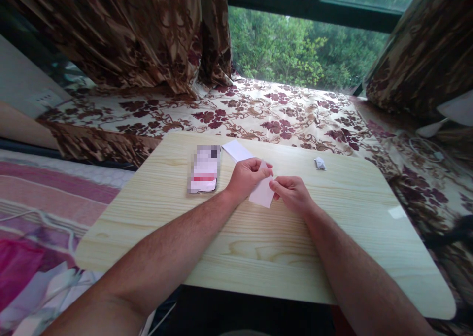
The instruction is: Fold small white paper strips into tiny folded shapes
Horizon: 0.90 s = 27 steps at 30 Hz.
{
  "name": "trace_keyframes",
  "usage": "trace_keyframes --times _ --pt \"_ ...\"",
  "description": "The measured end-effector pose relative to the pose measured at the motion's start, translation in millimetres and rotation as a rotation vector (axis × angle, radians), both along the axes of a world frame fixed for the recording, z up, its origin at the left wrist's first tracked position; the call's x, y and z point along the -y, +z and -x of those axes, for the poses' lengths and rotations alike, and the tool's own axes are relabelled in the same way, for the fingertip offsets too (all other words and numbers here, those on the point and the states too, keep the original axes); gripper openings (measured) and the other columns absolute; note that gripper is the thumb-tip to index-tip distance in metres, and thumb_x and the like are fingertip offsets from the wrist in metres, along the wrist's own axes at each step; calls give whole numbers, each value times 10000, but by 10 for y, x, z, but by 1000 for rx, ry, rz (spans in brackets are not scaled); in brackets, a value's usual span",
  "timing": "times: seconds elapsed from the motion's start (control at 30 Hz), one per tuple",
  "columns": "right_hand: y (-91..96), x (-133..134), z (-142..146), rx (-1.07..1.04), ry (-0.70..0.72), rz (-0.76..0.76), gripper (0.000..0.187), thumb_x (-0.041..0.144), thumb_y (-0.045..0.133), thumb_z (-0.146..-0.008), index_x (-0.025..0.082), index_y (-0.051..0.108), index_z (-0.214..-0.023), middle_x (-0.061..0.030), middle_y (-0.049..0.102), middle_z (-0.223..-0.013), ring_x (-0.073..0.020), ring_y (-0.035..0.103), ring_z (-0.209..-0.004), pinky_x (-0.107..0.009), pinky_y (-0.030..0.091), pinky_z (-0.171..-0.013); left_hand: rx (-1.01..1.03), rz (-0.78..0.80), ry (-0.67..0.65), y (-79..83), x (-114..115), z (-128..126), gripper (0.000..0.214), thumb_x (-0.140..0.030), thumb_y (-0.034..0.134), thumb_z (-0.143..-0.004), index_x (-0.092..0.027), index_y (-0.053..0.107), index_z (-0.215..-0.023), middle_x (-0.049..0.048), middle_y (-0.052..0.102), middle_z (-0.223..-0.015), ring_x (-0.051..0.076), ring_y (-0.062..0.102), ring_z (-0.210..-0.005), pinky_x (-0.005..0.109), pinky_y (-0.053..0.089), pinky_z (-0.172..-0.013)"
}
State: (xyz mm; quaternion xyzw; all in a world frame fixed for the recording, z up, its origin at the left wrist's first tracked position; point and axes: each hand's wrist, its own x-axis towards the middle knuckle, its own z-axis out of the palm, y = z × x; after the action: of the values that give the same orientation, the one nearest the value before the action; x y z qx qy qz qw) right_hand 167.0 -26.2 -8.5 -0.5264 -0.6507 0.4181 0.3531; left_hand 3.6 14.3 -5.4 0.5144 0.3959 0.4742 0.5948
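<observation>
Both my hands hold one small white paper sheet (263,193) just above the middle of a light wooden table (266,247). My left hand (246,176) pinches its upper edge with curled fingers. My right hand (291,193) pinches the paper's right side between thumb and fingers. A second white paper strip (236,150) lies flat on the table just behind my left hand. A small crumpled or folded white paper piece (320,163) sits farther right on the table.
A phone (204,169) lies on the table left of my hands. Flower-patterned cloth (258,109) covers the ledge behind, under a window with brown curtains (148,30). Pink bedding (37,213) lies at the left, white cables (424,146) at the right.
</observation>
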Motion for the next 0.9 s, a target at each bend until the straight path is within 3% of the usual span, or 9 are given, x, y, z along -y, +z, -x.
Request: trace_keyframes --times 0.33,0.53,0.67,0.9 --pt "33 13 14 22 -7 -17 422 429 549 -865 150 585 -551 0 540 -498 -93 419 -473 -234 297 -474 -29 -36 79 -17 -5 -47 211 -293 780 -673 -134 740 -805 37 677 -634 109 539 -513 219 371 -473" --pt "32 8 17 28 -8 -19 424 428 549 -860 152 580 -540 2 538 -492 -94 420 -471 -235 300 -475 -4 -22 53 -20 -2 -25 255 -372 772 -704 -126 725 -753 84 735 -820 129 601 -609 227 426 -521" --pt "12 4 16 -10 -39 -9 412 430 553 -858 158 578 -548 -2 555 -503 -101 446 -474 -237 326 -484 -15 -31 69 -20 -11 4 337 -460 724 -755 -134 733 -842 60 719 -748 139 606 -617 243 454 -556" --pt "6 -4 11 16 -20 -13 418 431 543 -860 160 568 -543 3 540 -500 -97 433 -478 -234 320 -485 -12 -44 119 -24 -14 3 305 -430 734 -741 -142 725 -840 51 721 -750 153 634 -660 256 487 -608"
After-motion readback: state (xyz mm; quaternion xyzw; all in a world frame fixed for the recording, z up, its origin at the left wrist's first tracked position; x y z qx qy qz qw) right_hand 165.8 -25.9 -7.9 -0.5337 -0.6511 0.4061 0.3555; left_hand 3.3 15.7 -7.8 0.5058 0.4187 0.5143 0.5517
